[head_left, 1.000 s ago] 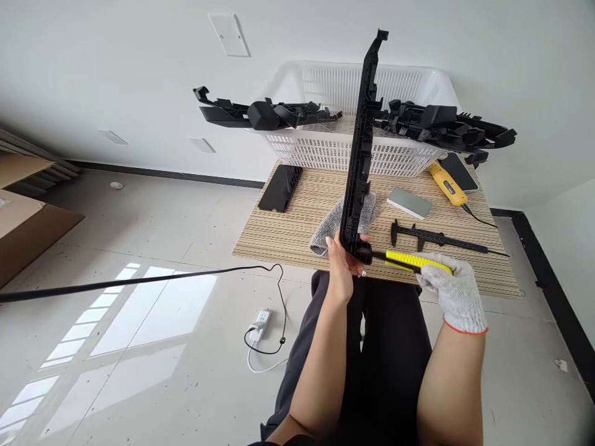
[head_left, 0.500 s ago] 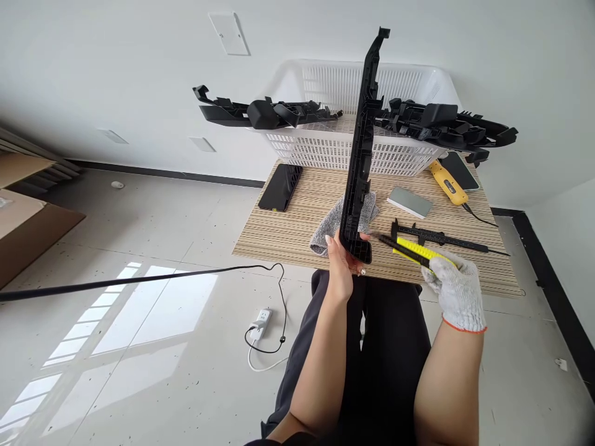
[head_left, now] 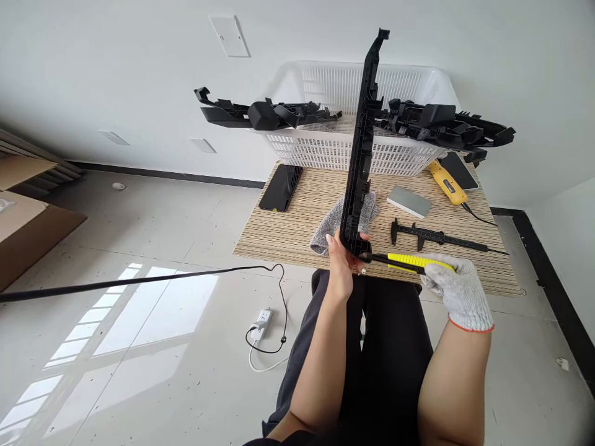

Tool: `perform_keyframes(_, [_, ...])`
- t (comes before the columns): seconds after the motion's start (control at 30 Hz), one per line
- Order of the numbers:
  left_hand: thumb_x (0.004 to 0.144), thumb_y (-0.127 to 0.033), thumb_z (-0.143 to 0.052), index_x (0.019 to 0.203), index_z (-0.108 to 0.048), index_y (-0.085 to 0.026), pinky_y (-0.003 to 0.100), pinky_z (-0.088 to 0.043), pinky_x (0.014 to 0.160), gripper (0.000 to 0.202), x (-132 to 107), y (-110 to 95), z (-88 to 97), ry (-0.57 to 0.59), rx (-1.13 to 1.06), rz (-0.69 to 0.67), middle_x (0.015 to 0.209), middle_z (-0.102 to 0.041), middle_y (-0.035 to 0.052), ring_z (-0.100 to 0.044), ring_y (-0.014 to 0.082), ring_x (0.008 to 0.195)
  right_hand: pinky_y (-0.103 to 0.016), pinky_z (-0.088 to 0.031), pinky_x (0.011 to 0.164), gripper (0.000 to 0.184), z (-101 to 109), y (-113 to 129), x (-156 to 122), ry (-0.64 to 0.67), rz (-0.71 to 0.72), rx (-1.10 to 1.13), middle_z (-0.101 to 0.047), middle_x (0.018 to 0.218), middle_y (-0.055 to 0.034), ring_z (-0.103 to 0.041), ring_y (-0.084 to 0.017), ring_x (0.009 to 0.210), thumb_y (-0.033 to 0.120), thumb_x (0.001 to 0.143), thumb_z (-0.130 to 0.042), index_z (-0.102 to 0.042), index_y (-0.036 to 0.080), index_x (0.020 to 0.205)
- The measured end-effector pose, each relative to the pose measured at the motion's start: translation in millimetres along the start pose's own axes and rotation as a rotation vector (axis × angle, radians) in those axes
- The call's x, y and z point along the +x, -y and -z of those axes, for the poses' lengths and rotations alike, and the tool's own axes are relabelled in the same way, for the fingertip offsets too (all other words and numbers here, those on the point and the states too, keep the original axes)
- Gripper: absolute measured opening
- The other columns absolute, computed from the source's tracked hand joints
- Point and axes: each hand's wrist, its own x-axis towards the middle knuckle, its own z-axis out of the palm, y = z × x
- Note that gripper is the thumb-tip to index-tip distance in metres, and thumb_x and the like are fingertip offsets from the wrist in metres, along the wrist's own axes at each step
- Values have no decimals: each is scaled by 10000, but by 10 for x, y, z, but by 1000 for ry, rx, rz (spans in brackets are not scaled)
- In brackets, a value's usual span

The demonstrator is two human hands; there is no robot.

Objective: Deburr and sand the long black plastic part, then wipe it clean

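Observation:
My bare left hand (head_left: 341, 263) is closed round the lower end of a long black plastic trim part (head_left: 360, 161), which stands nearly upright above the table edge. A white knit glove with an orange cuff covers my right hand (head_left: 458, 288). It grips a yellow-and-black utility knife (head_left: 409, 262), whose dark front end points left and meets the bottom corner of the trim part. Whether the tip touches or only overlaps it, I cannot tell. Behind my left hand a grey cloth (head_left: 326, 230) lies on the table.
On the striped tabletop (head_left: 264, 238) are a black phone (head_left: 281, 188), a black caliper (head_left: 441, 236), a grey-green box-like block (head_left: 409, 202) and a yellow corded tool (head_left: 447, 181). Behind, a white basket (head_left: 320, 148) carries more black parts (head_left: 274, 114). A power strip (head_left: 261, 325) sits on the floor.
My right hand has turned the knife flatter and lowered its front end to the trim part's bottom corner. The left hand and trim part hold nearly still.

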Motion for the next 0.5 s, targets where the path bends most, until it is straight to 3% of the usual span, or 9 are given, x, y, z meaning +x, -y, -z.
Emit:
perform_keyframes(0.07, [949,-830,-200,996,-643,-208,246,-355,432,766,1,-2,0,1,-9,-5,729,-557,24,-403,117,518,-236,-415,433,142,-3,11,-7,-36,25,12,-580,528,10,-504,-116,471,315,697,-784,-757,189,756])
perform_keyframes(0.2, [948,-832,-203,1010,-640,-214,250,-348,429,759,-6,-13,-3,-8,-2,9,806,-602,40,-407,112,519,-231,-403,433,137,-13,26,-22,34,1,-30,-583,533,11,-507,-118,484,297,695,-800,-761,193,775])
perform_keyframes(0.5, [935,-848,-218,987,-647,-216,255,-334,428,766,-5,-9,1,-17,-21,-7,803,-612,39,-410,114,518,-236,-402,438,143,-23,-31,-20,-25,47,22,-595,551,9,-511,-117,480,295,720,-796,-765,190,811])
